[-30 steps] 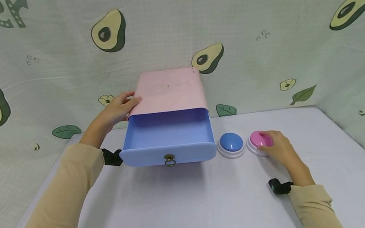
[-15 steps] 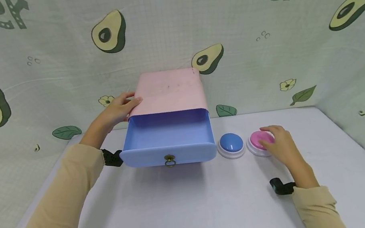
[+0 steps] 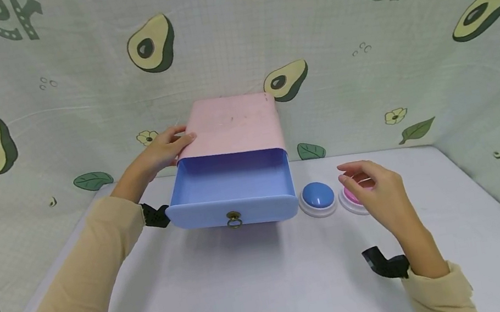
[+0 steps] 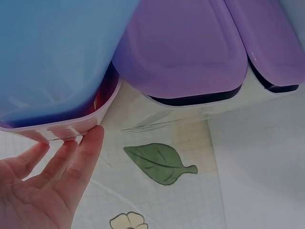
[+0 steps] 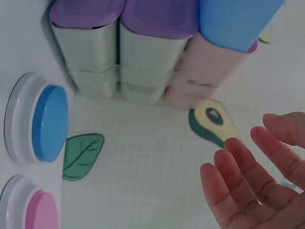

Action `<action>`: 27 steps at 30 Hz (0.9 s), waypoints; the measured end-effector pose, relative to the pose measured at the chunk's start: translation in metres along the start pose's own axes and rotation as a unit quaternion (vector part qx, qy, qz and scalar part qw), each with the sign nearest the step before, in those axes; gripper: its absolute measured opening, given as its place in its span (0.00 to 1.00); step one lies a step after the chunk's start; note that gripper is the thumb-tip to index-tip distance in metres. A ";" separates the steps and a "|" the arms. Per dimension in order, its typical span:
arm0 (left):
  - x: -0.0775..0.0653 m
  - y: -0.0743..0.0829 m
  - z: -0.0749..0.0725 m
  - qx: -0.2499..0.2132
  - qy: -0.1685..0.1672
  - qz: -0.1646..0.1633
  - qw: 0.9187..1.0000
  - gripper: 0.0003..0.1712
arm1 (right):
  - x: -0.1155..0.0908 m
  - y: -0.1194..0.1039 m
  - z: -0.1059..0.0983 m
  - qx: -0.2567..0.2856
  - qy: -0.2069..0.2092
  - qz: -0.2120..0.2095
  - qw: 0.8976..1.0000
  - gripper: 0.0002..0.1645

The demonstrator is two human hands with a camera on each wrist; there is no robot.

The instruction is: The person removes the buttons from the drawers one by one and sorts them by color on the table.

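A pink drawer casing (image 3: 233, 124) stands at the back, its light blue drawer (image 3: 235, 212) pulled out with no contents visible inside. My left hand (image 3: 157, 153) rests against the casing's left side; the left wrist view shows the extended fingers (image 4: 88, 152) touching its pink wall. Over a round pink button (image 3: 350, 196) on a white base hovers my right hand (image 3: 379, 193), its fingers loosely bent and holding nothing. Those fingers partly cover the button in the head view. To its left sits a matching blue button (image 3: 318, 195), untouched.
Under the pink unit, both wrist views show white units with purple drawers (image 4: 186, 47), all closed. A brass ring pull (image 3: 233, 219) hangs on the blue drawer's front. Cloth printed with avocados (image 3: 150, 45) hangs behind the white table (image 3: 273, 286).
My right hand has let go of the pink button and risen above it, its fingers now spread apart. The left hand, the drawer and both buttons stay put.
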State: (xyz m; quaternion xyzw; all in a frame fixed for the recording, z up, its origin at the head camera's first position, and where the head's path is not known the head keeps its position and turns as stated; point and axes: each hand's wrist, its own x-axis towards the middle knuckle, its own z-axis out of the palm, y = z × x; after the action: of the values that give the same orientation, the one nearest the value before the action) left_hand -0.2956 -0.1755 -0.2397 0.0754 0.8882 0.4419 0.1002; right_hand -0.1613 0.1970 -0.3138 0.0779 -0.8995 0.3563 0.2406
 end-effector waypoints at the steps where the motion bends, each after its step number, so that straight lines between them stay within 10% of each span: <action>1: 0.000 0.000 0.000 0.000 0.000 0.000 1.000 0.41 | -0.001 -0.005 -0.001 0.003 0.002 -0.003 1.000 0.15; 15: 0.001 -0.002 0.001 -0.003 0.001 0.002 1.000 0.41 | -0.031 -0.073 0.010 0.153 -0.023 -0.133 0.979 0.09; 27: 0.003 -0.004 0.001 -0.002 0.006 0.001 1.000 0.41 | -0.036 -0.095 0.055 0.131 -0.131 -0.124 0.975 0.05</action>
State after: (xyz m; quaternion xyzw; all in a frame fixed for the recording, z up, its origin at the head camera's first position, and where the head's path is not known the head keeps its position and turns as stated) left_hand -0.2986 -0.1769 -0.2439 0.0734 0.8881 0.4438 0.0949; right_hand -0.1206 0.0888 -0.3089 0.2653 -0.8520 0.4255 0.1508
